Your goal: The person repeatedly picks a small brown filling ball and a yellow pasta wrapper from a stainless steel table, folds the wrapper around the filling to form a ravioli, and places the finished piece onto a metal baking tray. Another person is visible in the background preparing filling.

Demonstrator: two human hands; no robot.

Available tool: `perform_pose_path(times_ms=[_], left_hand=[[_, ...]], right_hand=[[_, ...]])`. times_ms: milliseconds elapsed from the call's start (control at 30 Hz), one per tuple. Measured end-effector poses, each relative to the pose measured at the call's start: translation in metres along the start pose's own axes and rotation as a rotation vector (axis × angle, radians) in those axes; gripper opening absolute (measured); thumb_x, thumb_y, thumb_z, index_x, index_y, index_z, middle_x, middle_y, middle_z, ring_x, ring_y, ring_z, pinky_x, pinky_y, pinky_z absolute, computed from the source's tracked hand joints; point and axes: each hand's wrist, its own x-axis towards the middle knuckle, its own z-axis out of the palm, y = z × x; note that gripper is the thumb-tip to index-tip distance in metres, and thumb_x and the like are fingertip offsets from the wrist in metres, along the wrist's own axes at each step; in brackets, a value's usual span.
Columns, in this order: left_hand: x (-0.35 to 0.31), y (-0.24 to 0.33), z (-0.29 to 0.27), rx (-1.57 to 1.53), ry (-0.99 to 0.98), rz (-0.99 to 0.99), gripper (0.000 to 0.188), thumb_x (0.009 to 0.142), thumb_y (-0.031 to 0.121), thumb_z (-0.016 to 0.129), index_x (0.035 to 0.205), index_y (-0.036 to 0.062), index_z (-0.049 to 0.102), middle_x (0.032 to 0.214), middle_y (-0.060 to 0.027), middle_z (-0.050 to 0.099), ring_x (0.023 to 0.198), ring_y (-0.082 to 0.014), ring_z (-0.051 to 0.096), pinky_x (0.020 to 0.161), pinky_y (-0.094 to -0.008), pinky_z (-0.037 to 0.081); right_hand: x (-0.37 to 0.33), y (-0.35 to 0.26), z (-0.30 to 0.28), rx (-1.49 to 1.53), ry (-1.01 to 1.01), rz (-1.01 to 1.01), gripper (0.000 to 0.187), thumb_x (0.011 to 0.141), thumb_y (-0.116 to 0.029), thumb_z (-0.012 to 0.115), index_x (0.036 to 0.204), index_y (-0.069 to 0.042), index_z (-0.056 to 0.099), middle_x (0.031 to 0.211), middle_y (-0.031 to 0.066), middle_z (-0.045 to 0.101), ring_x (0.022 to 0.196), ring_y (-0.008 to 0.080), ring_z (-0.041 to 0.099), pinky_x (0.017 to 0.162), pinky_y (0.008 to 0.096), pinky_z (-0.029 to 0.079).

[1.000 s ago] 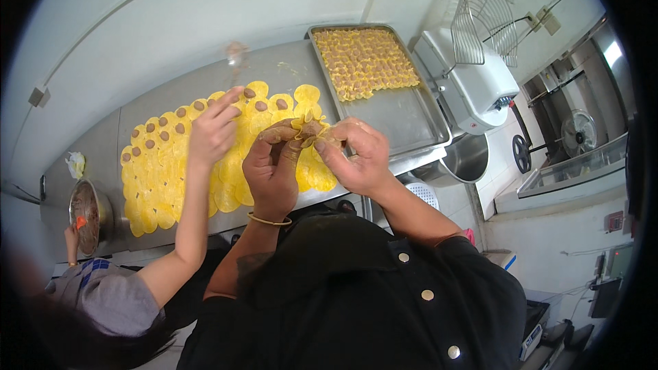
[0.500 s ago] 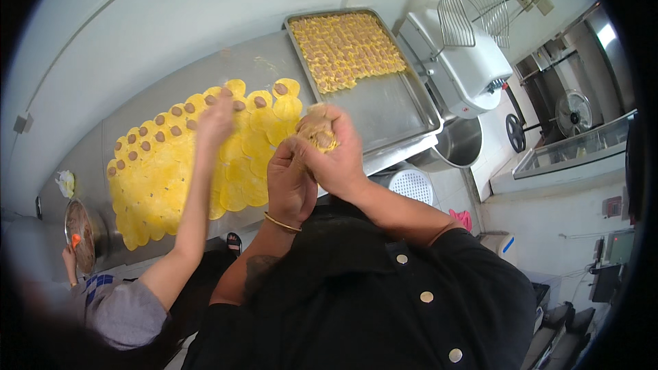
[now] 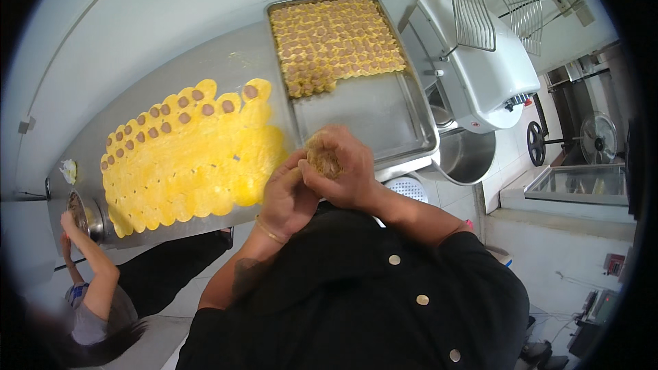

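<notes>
Close in front of my chest, my left hand (image 3: 293, 190) and my right hand (image 3: 345, 164) meet around a filled dumpling (image 3: 325, 163). My right fingers curl over it, while the left fingertips press on its near side. Its yellow wrapper is mostly hidden by my fingers, and brownish filling shows on top. Left of my hands, overlapping round yellow wrappers (image 3: 192, 171) cover the steel table (image 3: 236, 55); the far rows carry dabs of brownish filling (image 3: 154, 132). Beyond my hands lies a metal tray (image 3: 367, 120), its far part packed with open-topped filled dumplings (image 3: 336, 38).
At the far left a co-worker (image 3: 103, 288) has both hands at a metal bowl (image 3: 92, 216) of brownish filling. A crumpled white-and-yellow scrap (image 3: 68, 171) lies near it. Right of the tray stands a white mixer (image 3: 483, 68) with a wire guard and a steel bowl (image 3: 469, 154).
The co-worker's arm has withdrawn from over the wrappers to the bowl at the left. My hands have come a little nearer my body, still around the dumpling. The view has shifted slightly.
</notes>
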Motion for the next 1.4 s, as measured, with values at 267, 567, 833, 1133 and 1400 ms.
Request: perform_pose_path(times_ms=[267,567,833,1133,1400], left_hand=[[0.085,-0.034,-0.004,-0.112,0.211,-0.179,0.052,0.112,0.042,0.042,0.143,0.0019,0.049,0.132,-0.0174,0.065,0.119,-0.0285,0.064,0.102,-0.0419,0.051],[0.196,-0.054,-0.074,0.440,0.384,-0.039,0.037,0.110,0.032,0.053,0.131,0.0015,0.059,0.117,-0.0138,0.069,0.106,-0.0236,0.070,0.088,-0.0347,0.054],[0.233,-0.050,-0.089,0.562,0.525,-0.168,0.024,0.107,0.023,0.055,0.117,0.0029,0.065,0.098,-0.0084,0.071,0.076,-0.0195,0.073,0.067,-0.0287,0.055],[0.202,-0.041,-0.077,0.541,0.426,-0.124,0.027,0.107,0.025,0.059,0.121,0.0033,0.065,0.098,-0.0074,0.070,0.082,-0.0157,0.070,0.068,-0.0276,0.056],[0.066,0.042,-0.103,0.381,0.389,-0.027,0.032,0.108,0.027,0.059,0.128,0.0023,0.063,0.104,-0.0081,0.070,0.089,-0.0154,0.070,0.078,-0.0275,0.057]], right_hand=[[-0.009,0.103,-0.051,-0.081,-0.049,0.129,0.040,0.076,-0.019,0.085,0.110,-0.007,0.067,0.102,0.0123,0.068,0.109,0.0366,0.061,0.099,0.0494,0.048],[0.014,0.226,-0.050,-0.392,-0.212,0.290,0.032,0.084,-0.028,0.077,0.110,-0.010,0.071,0.094,0.0082,0.070,0.096,0.0323,0.059,0.085,0.0472,0.038],[0.037,0.266,-0.004,-0.561,-0.078,0.478,0.025,0.085,-0.027,0.075,0.101,-0.009,0.072,0.092,0.0099,0.072,0.098,0.0333,0.060,0.089,0.0486,0.039],[0.044,0.263,-0.008,-0.549,-0.043,0.338,0.021,0.084,-0.026,0.075,0.088,-0.006,0.071,0.091,0.0149,0.072,0.092,0.0367,0.062,0.087,0.0508,0.042],[0.139,0.193,0.070,-0.301,-0.208,0.011,0.015,0.091,-0.008,0.065,0.103,-0.003,0.073,0.086,0.0178,0.069,0.084,0.0377,0.065,0.077,0.0464,0.051]])
